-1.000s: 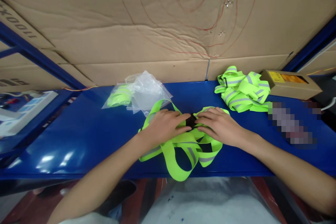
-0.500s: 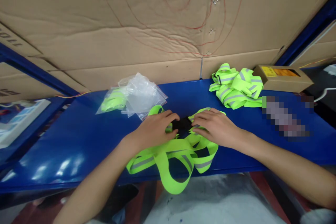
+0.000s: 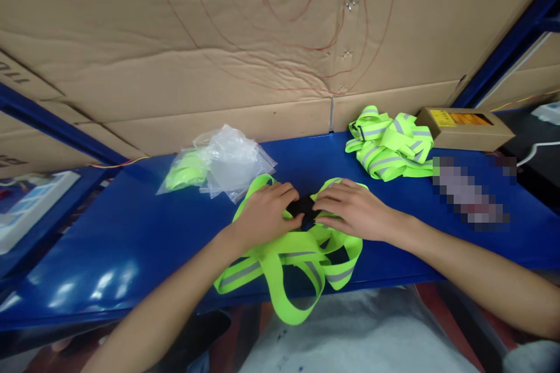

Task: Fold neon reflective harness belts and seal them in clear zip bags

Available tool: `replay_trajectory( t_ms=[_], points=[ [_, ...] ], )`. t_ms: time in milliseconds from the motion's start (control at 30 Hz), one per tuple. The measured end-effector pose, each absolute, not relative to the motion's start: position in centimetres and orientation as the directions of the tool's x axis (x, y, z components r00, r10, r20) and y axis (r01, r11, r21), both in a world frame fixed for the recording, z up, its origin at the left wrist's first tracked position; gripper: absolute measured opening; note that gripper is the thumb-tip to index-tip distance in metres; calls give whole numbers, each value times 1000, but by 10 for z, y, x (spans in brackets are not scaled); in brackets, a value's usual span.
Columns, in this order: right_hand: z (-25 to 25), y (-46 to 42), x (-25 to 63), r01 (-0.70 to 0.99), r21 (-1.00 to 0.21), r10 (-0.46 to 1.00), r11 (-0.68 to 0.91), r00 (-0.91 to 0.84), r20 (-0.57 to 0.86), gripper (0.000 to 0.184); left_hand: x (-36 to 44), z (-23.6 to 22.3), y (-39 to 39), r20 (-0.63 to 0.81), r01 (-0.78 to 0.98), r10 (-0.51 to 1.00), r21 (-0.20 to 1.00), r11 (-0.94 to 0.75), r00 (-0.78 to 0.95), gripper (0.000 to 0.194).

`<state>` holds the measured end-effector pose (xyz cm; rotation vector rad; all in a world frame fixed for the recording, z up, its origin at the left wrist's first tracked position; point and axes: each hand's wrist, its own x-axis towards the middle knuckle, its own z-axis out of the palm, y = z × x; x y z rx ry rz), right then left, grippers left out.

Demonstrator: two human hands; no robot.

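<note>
A neon-green strap harness with grey reflective stripes lies on the blue table, its loops hanging over the front edge. A black buckle sits at its middle. My left hand grips the buckle's left side, fingers curled over the strap. My right hand pinches the buckle's right side, fingers pressed together on the strap. The fingertips of both hands nearly meet over the buckle.
A pile of clear plastic bags, one holding a green strap, lies at the back left. A heap of more green reflective straps and a brown cardboard box sit at the back right. A cardboard wall rises behind.
Both hands stayed at the buckle; half a second ago they were a little apart with more black showing, now they have closed in. The view drifted, shifting everything slightly left.
</note>
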<state>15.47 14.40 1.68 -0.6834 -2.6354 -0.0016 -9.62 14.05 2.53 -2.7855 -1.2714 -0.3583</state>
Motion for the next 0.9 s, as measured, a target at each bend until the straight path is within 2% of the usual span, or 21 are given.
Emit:
replay_trajectory(
  t_ms=[167, 300, 367, 467, 567, 667, 733, 767, 900],
  points=[
    [24, 133, 151, 595, -144, 571, 790, -630, 527, 40, -97, 28, 138, 363, 711, 651, -51, -701, 667, 21],
    [26, 128, 148, 637, -88, 598, 765, -655, 462, 59, -96, 34, 133, 508, 644, 476, -223, -732, 718, 19],
    [25, 128, 146, 626, -104, 609, 773, -686, 398, 64, -94, 36, 131, 541, 632, 431, -263, -729, 722, 17],
    [23, 130, 145, 645, -117, 640, 755, -687, 343, 60, -92, 35, 131, 558, 648, 446, -232, -726, 700, 17],
    [22, 132, 146, 660, -97, 644, 745, -675, 361, 60, -92, 31, 133, 542, 687, 537, -109, -719, 647, 20],
    [22, 136, 150, 662, -107, 639, 742, -649, 412, 61, -92, 28, 136, 476, 690, 603, -14, -723, 641, 46],
    [22, 139, 153, 646, -114, 622, 755, -649, 437, 62, -93, 25, 137, 443, 690, 613, -17, -724, 654, 64],
    [22, 140, 154, 633, -111, 608, 766, -658, 445, 63, -93, 24, 137, 441, 691, 610, -33, -722, 658, 67],
    [21, 143, 156, 595, -88, 562, 799, -686, 462, 66, -92, 21, 136, 443, 692, 596, -79, -718, 669, 61]
  ],
)
